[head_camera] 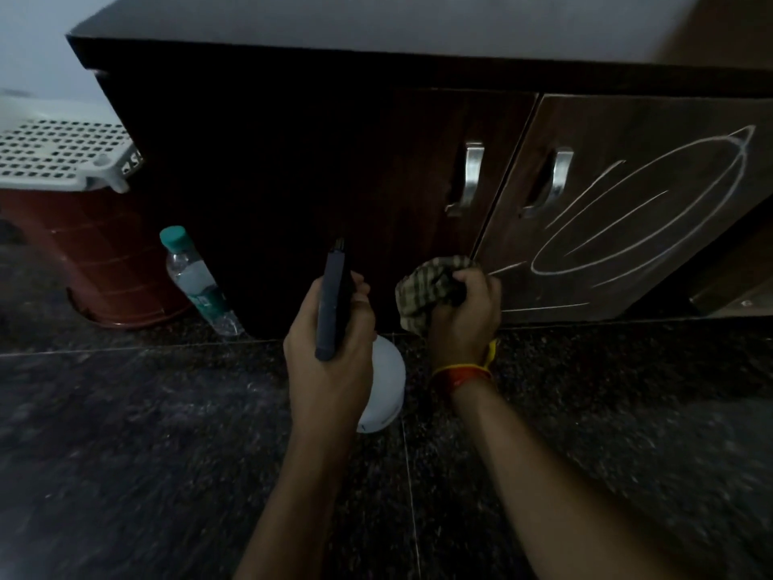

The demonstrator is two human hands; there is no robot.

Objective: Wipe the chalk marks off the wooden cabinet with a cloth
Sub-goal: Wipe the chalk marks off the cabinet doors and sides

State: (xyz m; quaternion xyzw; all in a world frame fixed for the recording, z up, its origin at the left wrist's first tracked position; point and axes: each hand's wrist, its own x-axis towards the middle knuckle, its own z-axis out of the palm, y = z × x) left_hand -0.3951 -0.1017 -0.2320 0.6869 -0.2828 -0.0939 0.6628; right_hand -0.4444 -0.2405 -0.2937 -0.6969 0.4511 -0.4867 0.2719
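Gripping a bunched checked cloth [422, 288] in the right hand [464, 311] at the cabinet [418, 161] door's bottom, beside chalk marks [636, 211], left hand [330, 349] wrapped round a spray bottle [382, 383]

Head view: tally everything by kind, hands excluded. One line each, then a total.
Cabinet: 1
Door handles: 2
Cloth: 1
Spray bottle: 1
Water bottle: 1
Basket: 1
Wristband: 1
Total: 8
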